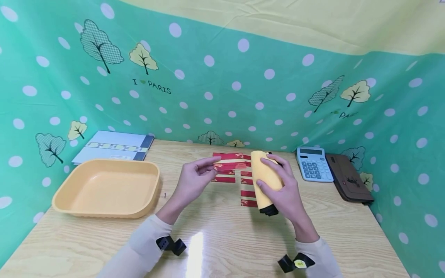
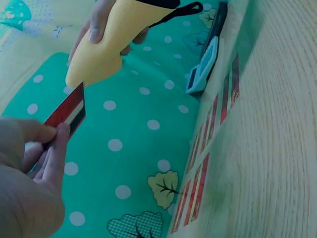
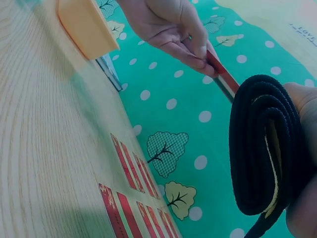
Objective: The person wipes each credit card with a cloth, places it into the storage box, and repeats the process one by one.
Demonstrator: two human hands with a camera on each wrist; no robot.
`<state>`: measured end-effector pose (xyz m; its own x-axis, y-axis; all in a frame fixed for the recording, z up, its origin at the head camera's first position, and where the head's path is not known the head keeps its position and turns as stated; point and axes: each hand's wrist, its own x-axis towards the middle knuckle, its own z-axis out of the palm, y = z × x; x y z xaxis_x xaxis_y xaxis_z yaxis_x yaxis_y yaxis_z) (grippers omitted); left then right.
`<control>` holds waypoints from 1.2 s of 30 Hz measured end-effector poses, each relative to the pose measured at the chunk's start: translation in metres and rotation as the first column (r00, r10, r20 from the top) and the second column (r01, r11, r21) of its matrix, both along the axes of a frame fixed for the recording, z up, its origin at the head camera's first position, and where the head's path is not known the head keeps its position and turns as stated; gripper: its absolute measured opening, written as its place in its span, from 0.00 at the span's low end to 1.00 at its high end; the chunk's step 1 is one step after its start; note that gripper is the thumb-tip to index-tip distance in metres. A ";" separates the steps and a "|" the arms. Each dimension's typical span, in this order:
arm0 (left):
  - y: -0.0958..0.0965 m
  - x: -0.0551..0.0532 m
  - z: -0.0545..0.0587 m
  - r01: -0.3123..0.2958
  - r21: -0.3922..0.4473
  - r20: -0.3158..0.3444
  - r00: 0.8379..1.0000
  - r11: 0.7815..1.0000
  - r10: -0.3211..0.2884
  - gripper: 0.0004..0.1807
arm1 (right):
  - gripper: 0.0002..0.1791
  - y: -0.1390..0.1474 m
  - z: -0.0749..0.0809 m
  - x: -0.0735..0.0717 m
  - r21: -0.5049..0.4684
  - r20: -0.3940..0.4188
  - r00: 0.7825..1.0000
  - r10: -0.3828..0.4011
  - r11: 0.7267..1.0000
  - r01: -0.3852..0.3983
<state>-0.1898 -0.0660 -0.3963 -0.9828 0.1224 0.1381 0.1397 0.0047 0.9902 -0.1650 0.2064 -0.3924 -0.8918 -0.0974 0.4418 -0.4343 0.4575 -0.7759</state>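
My left hand (image 1: 196,179) pinches a red card with a pale gold stripe (image 1: 227,166) between thumb and fingers, above the table. In the left wrist view that card (image 2: 67,110) tilts upward toward a rolled-up yellow cloth (image 2: 106,47). My right hand (image 1: 283,189) grips this cloth roll (image 1: 263,177) around its middle; black edging (image 3: 257,144) shows as a spiral at its near end. The card's far end comes close to the roll, but I cannot tell whether they touch. Below, several similar red striped cards (image 1: 248,198) lie on the table, partly hidden by the hands' load.
A yellow-orange plastic basin (image 1: 153,193) stands at the left, with a pale blue folder (image 1: 107,144) behind it. At the right back are a light blue calculator (image 1: 314,164) and a brown wallet-like case (image 1: 349,177). A green dotted curtain (image 1: 222,88) surrounds the wooden table (image 1: 222,239).
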 end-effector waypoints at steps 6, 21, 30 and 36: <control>-0.001 -0.001 -0.001 -0.061 0.111 -0.034 0.997 0.992 0.065 0.13 | 0.32 0.000 0.000 0.001 -0.003 -0.010 1.000 0.006 1.000 -0.007; -0.002 0.000 -0.005 -0.200 -0.087 -0.089 0.977 0.976 0.193 0.10 | 0.33 0.001 -0.001 0.002 -0.012 -0.035 0.999 0.008 1.000 -0.008; -0.004 0.001 -0.002 -0.159 -0.020 -0.005 0.987 0.987 0.158 0.12 | 0.33 -0.001 0.000 0.001 -0.008 -0.038 0.999 0.013 1.000 -0.014; -0.004 -0.001 -0.002 -0.121 0.053 0.011 0.993 0.991 0.120 0.12 | 0.32 -0.001 0.000 0.003 -0.001 -0.030 1.000 0.001 1.000 -0.001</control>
<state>-0.1908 -0.0697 -0.3984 -0.9910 -0.0043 0.1339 0.1339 -0.0314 0.9905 -0.1620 0.2056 -0.3925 -0.8782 -0.0972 0.4683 -0.4575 0.4561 -0.7633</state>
